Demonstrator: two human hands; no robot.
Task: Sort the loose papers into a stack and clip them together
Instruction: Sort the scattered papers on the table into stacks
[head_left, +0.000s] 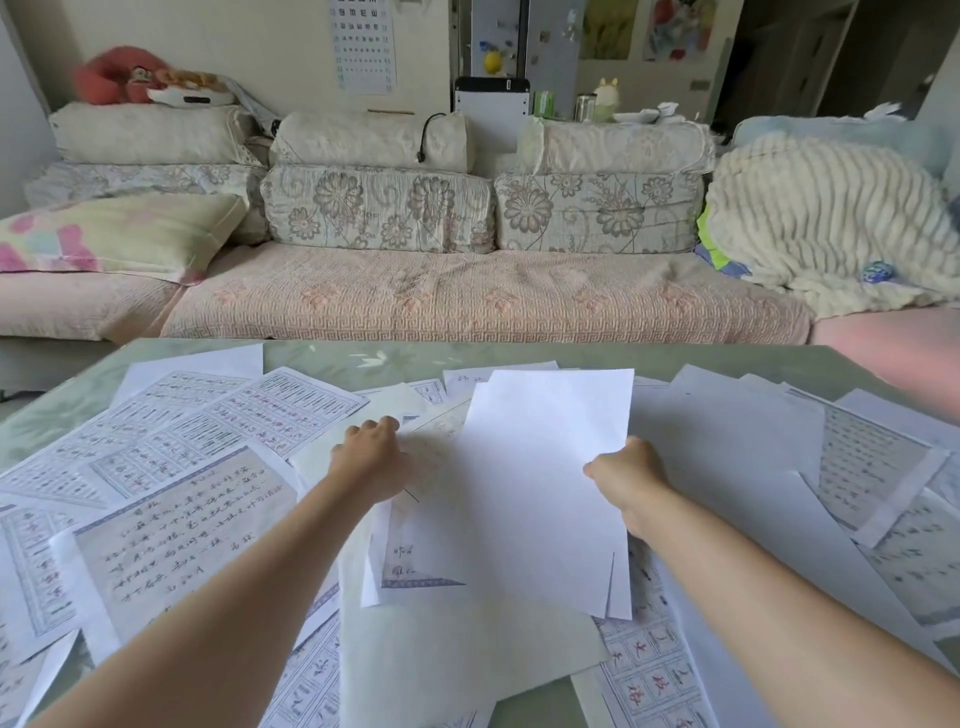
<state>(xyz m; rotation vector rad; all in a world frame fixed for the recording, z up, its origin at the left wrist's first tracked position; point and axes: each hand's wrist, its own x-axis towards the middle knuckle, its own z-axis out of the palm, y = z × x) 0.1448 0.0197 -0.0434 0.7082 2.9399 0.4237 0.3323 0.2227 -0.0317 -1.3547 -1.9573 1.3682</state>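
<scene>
Loose papers (649, 675) strewn over table (322, 358), right grip (623, 478) pinching blank sheets (545, 467) — left grip (371, 457) curled on cream sheet (311, 462)

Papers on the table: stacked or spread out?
Spread out: loose papers overlap at mixed angles across the table. Right hand holds a few blank sheets together.
</scene>
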